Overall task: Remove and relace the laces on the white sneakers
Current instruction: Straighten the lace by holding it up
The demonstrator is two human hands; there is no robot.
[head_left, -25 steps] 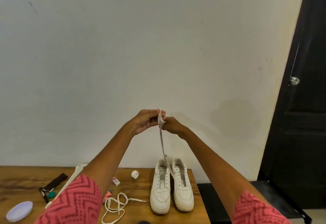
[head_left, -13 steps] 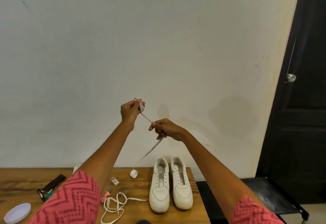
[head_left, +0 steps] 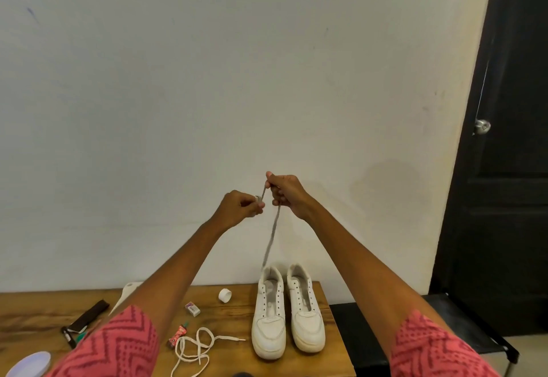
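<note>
Two white sneakers stand side by side on the wooden table (head_left: 228,332), the left sneaker (head_left: 269,317) and the right sneaker (head_left: 304,314), both with empty eyelets. A grey-white lace (head_left: 272,234) hangs in the air above the left sneaker. My right hand (head_left: 286,192) pinches the lace high up. My left hand (head_left: 241,207) grips the lace's upper end, wound into a small coil at my fingertips. The lace's lower end dangles just over the left sneaker's heel. A second lace (head_left: 194,350) lies loose in loops on the table, left of the sneakers.
On the table lie a white bottle cap (head_left: 224,295), a small eraser box (head_left: 192,309), a red tube (head_left: 177,333), a dark brown strap (head_left: 87,316) and a pale round lid (head_left: 28,363). A black chair (head_left: 462,335) stands right of the table, before a dark door (head_left: 510,139).
My hands came back together: the left dropped and moved right, the right rose. The lace, which slanted left half a second ago, now hangs nearly straight down over the left sneaker.
</note>
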